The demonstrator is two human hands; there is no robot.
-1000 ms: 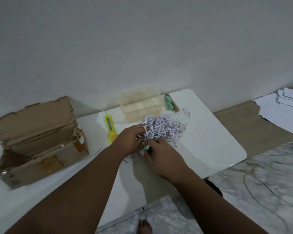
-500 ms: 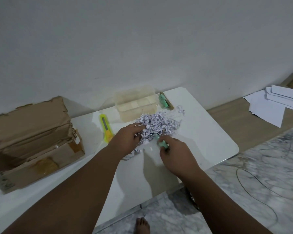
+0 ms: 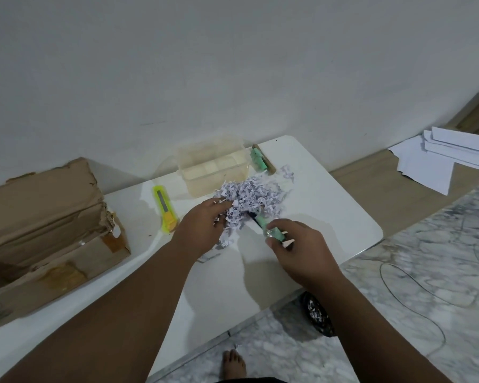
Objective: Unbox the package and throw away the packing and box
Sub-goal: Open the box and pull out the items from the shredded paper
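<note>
Two bare hands are seen over a white table point(image 3: 329, 217); the left hand point(image 3: 202, 230) is laid, fingers loosely spread, on the near edge of a heap of shredded paper packing point(image 3: 250, 196), with strips caught under and between the fingers; whether any strips are actually pinched cannot be told. The right hand point(image 3: 302, 248) is closed around a small mint-green item point(image 3: 268, 226), whose dark far end is still buried in the shreds; its near end is wrapped in crinkled clear film. The packing is composed of narrow white strips printed in blue-purple; the print is too small to be read. The cardboard box point(image 3: 47, 236) is set at the left end of the table, well apart from the heap; it is brown, torn along its upper flap edges, open, and patched with glossy brown tape; a dark smudge of a label at its lower left corner is illegible. A yellow utility knife point(image 3: 165, 208) is laid between box and heap; a clear plastic container point(image 3: 213, 168) is placed just behind the heap, with a second green item point(image 3: 259, 161) beside it. Loose white paper sheets point(image 3: 440, 161) are noted on the floor at right; no writing is legible on them.
</note>
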